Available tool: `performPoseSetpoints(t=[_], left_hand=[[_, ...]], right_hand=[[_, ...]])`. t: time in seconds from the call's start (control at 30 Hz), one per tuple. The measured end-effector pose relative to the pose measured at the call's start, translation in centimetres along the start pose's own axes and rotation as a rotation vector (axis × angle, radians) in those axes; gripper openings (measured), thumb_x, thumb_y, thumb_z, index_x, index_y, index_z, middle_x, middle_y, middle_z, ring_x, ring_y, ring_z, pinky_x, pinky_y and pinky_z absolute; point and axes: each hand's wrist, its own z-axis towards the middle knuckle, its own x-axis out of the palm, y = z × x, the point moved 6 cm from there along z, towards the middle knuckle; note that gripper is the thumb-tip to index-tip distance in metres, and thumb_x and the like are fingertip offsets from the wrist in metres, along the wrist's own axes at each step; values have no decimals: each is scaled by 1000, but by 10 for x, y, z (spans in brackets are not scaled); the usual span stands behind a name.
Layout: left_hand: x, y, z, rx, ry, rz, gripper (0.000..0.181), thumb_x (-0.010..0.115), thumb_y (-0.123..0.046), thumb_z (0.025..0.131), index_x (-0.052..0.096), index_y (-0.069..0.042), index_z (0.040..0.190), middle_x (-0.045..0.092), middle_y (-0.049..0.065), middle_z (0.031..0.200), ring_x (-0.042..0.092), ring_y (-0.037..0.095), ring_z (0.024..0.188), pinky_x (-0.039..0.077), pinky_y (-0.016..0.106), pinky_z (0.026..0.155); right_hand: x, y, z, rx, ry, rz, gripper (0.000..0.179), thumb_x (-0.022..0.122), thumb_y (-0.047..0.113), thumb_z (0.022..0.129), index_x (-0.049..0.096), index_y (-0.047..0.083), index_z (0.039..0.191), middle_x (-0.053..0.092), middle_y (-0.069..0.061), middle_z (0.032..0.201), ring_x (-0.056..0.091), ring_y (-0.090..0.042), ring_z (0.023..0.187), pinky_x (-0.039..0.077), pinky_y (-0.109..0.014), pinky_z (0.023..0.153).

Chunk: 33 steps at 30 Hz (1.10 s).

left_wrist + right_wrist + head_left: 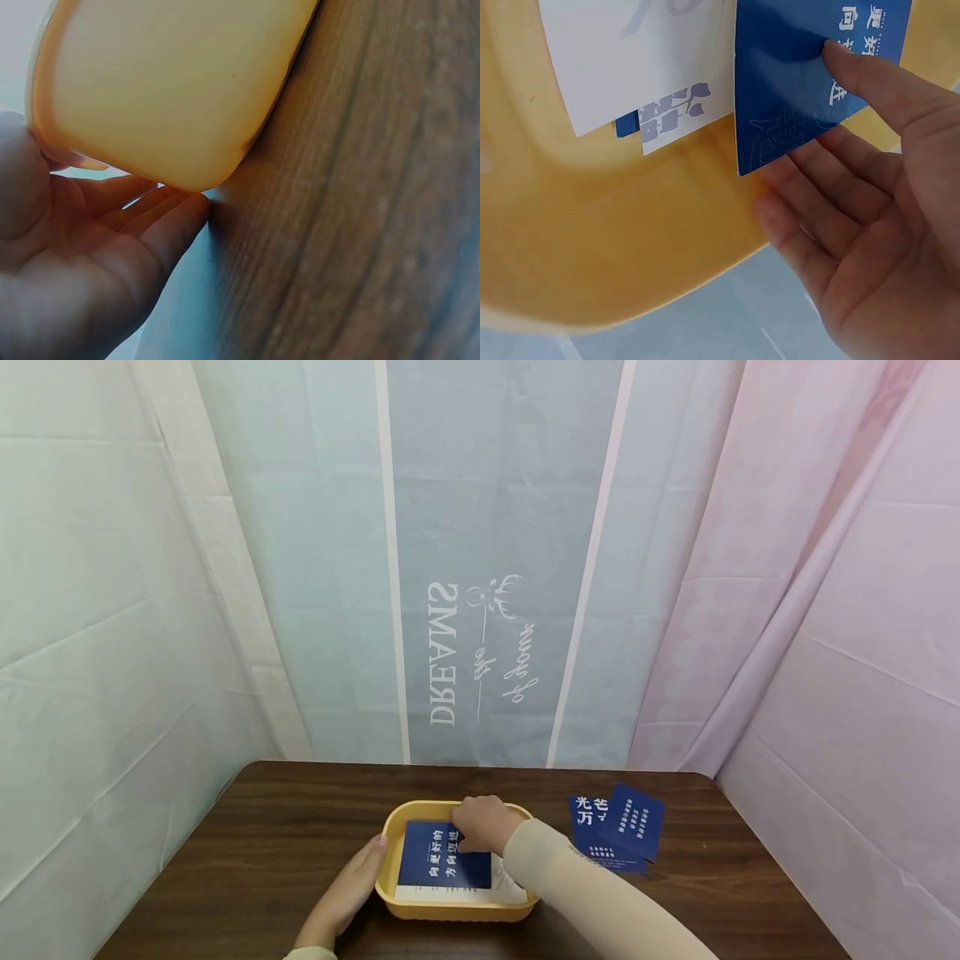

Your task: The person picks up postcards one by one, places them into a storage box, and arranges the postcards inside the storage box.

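Note:
A yellow plastic tub (450, 913) stands on the table, with blue and white printed cards in it. My left hand (356, 883) holds the tub's left side, thumb at the rim and fingers against the outer wall (172, 97). Inside the tub, my right hand (486, 823) pinches a blue card (780, 90) with white characters between thumb and fingers. That card stands raised at an angle beside white cards (641, 60) with grey print. A blue corner (628, 124) peeks out beneath the white ones.
Two blue cards overlap on the table to the right of the tub: a tilted one (637, 818) lies over a larger one (588, 843). The dark wooden table (300, 810) ends at a hanging cloth (487, 485) with white lettering; more cloth hangs on both sides.

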Motion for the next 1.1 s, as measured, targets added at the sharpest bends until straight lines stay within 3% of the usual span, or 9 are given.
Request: performPoseSetpoints(t=[0.33, 0.53, 0.63, 0.83, 1.1], left_hand=[[1, 2, 0, -1, 6, 2, 69, 33, -40, 111, 28, 19, 147, 28, 38, 152, 24, 51, 143, 21, 64, 114], [2, 4, 0, -4, 0, 7, 67, 32, -39, 111, 29, 18, 147, 29, 37, 152, 26, 50, 142, 22, 64, 114], [2, 5, 0, -8, -1, 10, 68, 32, -40, 111, 28, 18, 148, 29, 37, 152, 26, 50, 142, 22, 64, 114], [3, 5, 0, -2, 2, 6, 70, 32, -41, 111, 28, 18, 147, 28, 38, 152, 25, 51, 142, 21, 64, 114], [2, 4, -1, -2, -6, 10, 69, 33, -40, 111, 28, 19, 147, 29, 38, 152, 24, 51, 142, 20, 63, 114]], right_hand=[[7, 8, 3, 23, 40, -45, 28, 83, 39, 83, 73, 17, 98, 65, 6, 81, 54, -6, 66, 56, -25, 67], [10, 10, 2, 58, 68, 15, 23, 83, 31, 85, 74, 16, 100, 67, 5, 84, 54, -7, 67, 57, -24, 77], [11, 11, 2, 55, 57, 19, 24, 84, 30, 84, 74, 16, 101, 67, 5, 84, 55, -7, 68, 57, -23, 79], [9, 12, 4, 51, 35, 12, 24, 87, 33, 80, 73, 17, 90, 63, 6, 77, 57, -6, 67, 54, -23, 67], [4, 12, 3, 48, 3, -39, 30, 89, 37, 76, 77, 17, 95, 65, 6, 75, 56, -6, 65, 56, -22, 69]])
